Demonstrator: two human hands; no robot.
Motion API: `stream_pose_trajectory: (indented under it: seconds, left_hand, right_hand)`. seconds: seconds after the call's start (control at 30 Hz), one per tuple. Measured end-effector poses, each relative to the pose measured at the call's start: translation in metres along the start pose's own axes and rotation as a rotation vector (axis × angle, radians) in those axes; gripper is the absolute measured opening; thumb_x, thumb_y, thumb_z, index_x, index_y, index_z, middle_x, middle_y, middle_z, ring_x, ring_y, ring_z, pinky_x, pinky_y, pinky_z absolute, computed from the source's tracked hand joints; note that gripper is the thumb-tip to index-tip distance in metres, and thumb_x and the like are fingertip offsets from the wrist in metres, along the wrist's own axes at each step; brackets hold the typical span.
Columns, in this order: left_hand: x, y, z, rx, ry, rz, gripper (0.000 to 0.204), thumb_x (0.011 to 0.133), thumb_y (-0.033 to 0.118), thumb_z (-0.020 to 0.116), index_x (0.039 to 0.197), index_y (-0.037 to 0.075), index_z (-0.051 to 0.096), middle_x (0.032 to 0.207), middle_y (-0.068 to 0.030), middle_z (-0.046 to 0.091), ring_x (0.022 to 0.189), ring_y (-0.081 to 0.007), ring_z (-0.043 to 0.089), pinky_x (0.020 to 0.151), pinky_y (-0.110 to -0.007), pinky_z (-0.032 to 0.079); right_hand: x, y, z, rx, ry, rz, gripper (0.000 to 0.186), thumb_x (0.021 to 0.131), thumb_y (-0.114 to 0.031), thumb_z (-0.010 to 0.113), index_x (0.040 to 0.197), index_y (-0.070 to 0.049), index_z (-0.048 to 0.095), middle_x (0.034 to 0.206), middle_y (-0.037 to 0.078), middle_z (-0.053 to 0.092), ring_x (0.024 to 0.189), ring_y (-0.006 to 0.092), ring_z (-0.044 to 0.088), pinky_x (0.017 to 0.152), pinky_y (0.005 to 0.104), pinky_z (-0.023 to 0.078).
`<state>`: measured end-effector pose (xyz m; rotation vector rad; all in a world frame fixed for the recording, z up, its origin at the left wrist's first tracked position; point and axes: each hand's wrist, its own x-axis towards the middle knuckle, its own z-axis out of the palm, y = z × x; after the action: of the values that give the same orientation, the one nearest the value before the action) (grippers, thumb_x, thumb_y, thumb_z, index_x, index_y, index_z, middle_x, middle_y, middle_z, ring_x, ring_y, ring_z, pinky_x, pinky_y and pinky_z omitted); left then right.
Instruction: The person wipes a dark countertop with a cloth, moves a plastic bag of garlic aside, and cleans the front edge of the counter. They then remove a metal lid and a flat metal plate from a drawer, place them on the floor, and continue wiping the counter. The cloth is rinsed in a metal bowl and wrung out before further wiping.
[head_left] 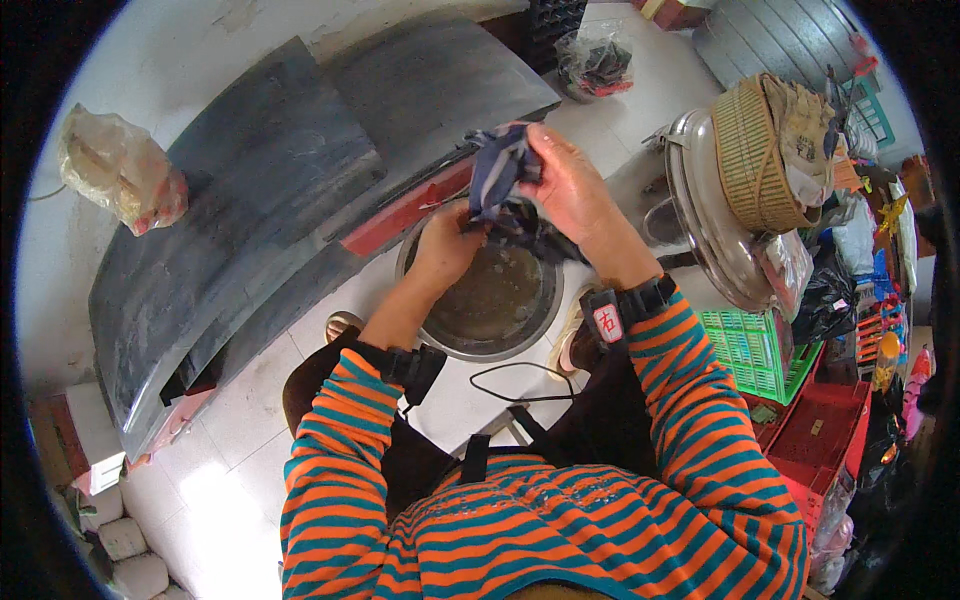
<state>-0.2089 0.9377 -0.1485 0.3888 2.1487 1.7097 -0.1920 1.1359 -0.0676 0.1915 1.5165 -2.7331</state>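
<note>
A dark navy cloth with pale grey stripes (495, 172) is bunched up between my two hands, above a round metal basin (555, 318) on the floor. My right hand (572, 185) grips the upper part of the cloth between thumb and fingers. Lower down, my left hand (446, 245) is closed on the cloth's near left side, fingers partly hidden by it. A dark part of the cloth hangs below my right hand, over the far side of the basin. Murky greyish-brown water (490, 300) shows in the basin.
Large dark boards (255, 160) lean along the left and far side, close to the basin. On the right stand a big metal pot (690, 190) with a woven basket (745, 150) on top, a green crate (745, 350) and a red crate (825, 430). A black cable loop (520, 365) lies before me.
</note>
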Motion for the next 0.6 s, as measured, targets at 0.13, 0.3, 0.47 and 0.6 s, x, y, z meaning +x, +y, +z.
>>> stream_pose_trajectory:
  seconds: [0.13, 0.3, 0.47, 0.6]
  left_hand:
    - [0.008, 0.012, -0.012, 0.012, 0.04, -0.016, 0.024, 0.092, 0.01, 0.059, 0.111, -0.001, 0.068, 0.094, -0.0174, 0.072, 0.09, -0.028, 0.07, 0.081, -0.038, 0.052]
    - [0.005, 0.039, -0.027, -0.797, -0.041, -0.221, 0.028, 0.098, 0.013, 0.052, 0.123, 0.003, 0.062, 0.11, -0.0082, 0.07, 0.097, -0.0219, 0.068, 0.086, -0.039, 0.054]
    - [0.016, 0.062, -0.057, 0.084, 0.106, -0.051, 0.026, 0.096, 0.014, 0.058, 0.119, 0.003, 0.065, 0.106, -0.0097, 0.07, 0.089, -0.0203, 0.07, 0.084, -0.035, 0.055]
    - [0.023, 0.076, -0.099, 0.185, 0.624, 0.253, 0.021, 0.09, 0.005, 0.065, 0.11, 0.004, 0.069, 0.103, -0.0119, 0.071, 0.083, -0.0226, 0.07, 0.071, -0.035, 0.055]
  right_hand:
    - [0.003, -0.013, -0.002, -0.2, 0.212, -0.095, 0.034, 0.101, -0.034, 0.061, 0.13, -0.016, 0.062, 0.112, -0.004, 0.066, 0.099, 0.0099, 0.062, 0.089, 0.0339, 0.049]
    - [-0.015, 0.017, 0.01, -0.613, -0.26, 0.041, 0.057, 0.097, -0.017, 0.063, 0.15, -0.009, 0.041, 0.127, 0.003, 0.057, 0.111, 0.0145, 0.056, 0.094, 0.0366, 0.047]
    - [0.008, 0.05, 0.012, -0.674, -0.086, 0.131, 0.05, 0.099, -0.009, 0.057, 0.146, -0.007, 0.041, 0.126, 0.004, 0.062, 0.112, 0.0108, 0.058, 0.094, 0.0266, 0.048]
    - [0.068, 0.02, 0.006, -0.419, 0.027, -0.09, 0.048, 0.098, -0.011, 0.058, 0.144, -0.007, 0.046, 0.127, 0.005, 0.061, 0.113, 0.0136, 0.059, 0.096, 0.0291, 0.048]
